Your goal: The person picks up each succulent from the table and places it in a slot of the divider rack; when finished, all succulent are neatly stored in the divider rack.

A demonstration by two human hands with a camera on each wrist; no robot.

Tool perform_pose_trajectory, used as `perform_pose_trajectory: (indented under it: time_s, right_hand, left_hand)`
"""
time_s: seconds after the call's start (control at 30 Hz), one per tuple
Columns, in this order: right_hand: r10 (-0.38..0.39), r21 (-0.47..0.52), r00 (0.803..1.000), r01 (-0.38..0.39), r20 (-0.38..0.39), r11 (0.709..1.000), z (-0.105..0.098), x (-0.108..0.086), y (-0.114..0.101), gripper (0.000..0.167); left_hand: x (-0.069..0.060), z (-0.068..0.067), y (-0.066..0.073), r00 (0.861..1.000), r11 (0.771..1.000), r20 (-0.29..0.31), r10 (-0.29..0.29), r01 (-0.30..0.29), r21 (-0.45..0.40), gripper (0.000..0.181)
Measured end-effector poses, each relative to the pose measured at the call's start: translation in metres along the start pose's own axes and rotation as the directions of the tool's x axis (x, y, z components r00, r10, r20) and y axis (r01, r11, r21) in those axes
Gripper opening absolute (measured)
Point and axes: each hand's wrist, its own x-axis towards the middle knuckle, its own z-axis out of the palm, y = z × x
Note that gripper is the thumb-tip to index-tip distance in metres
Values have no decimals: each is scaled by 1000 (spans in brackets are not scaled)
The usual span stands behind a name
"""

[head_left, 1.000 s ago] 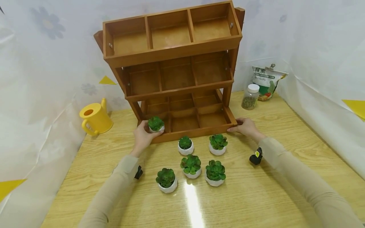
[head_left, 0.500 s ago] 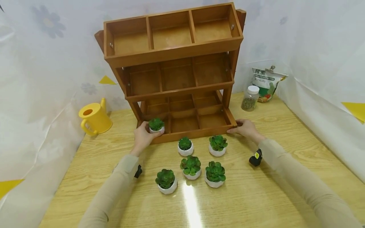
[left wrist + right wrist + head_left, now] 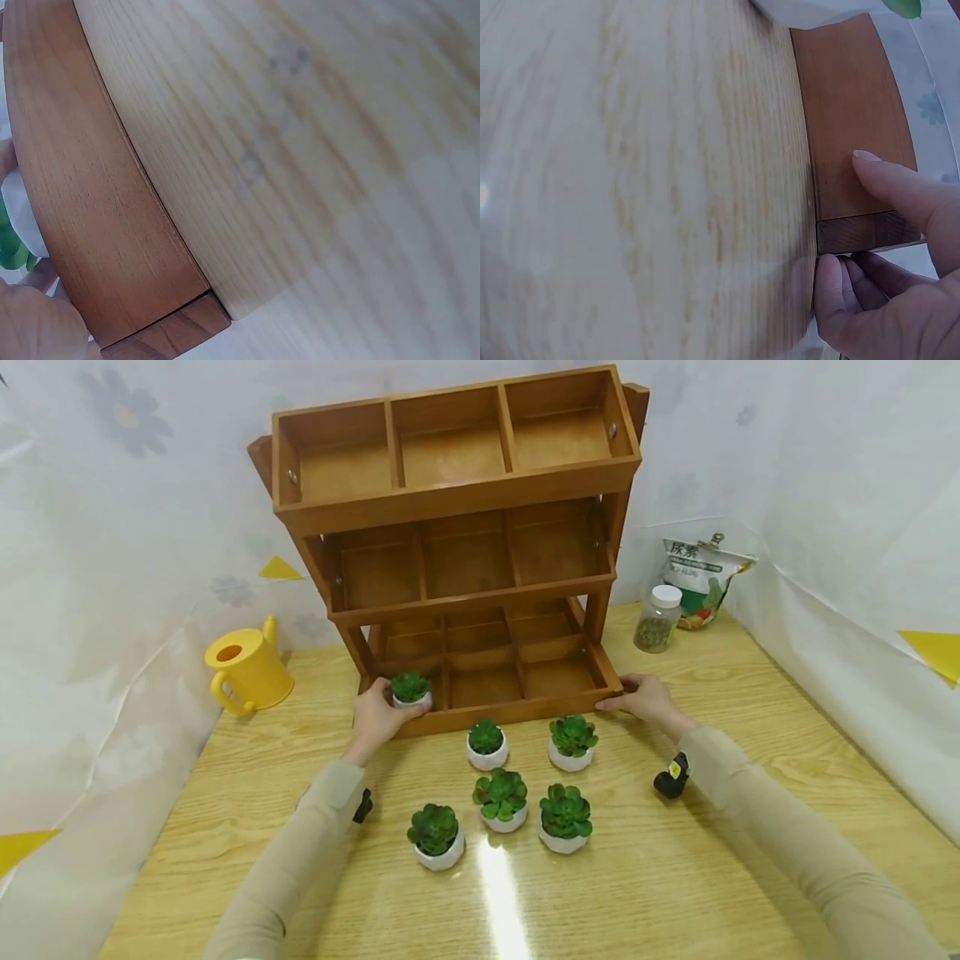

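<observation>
Nothing clearly moves since earlier frame. Left hand (image 3: 377, 718) pinches one succulent (image 3: 410, 687) at near-left bottom of rack (image 3: 465, 492), seating unclear to me; right hand (image 3: 647, 700) grips its right corner. Five plants (image 3: 500, 792) look unplaced, nearer.

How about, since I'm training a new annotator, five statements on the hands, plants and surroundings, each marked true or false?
1. The left hand holds a potted plant at the lowest tier of the wooden shelf. True.
2. The right hand also holds a plant. False: it grips the shelf's lower right corner.
3. Five other plants stand on the table in front of the shelf. True.
4. The watering can is red and stands right of the shelf. False: it is yellow and stands to the left.
5. A jar with a white lid stands right of the shelf. True.
</observation>
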Motion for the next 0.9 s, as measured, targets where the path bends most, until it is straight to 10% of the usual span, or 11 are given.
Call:
perform_pose_trajectory:
  time_s: [0.9]
  right_hand:
    - [2, 3, 1000, -2, -3, 1000, 2, 0, 0, 74]
  left_hand:
    - [2, -3, 10, 982, 990, 139, -131, 123, 63, 75]
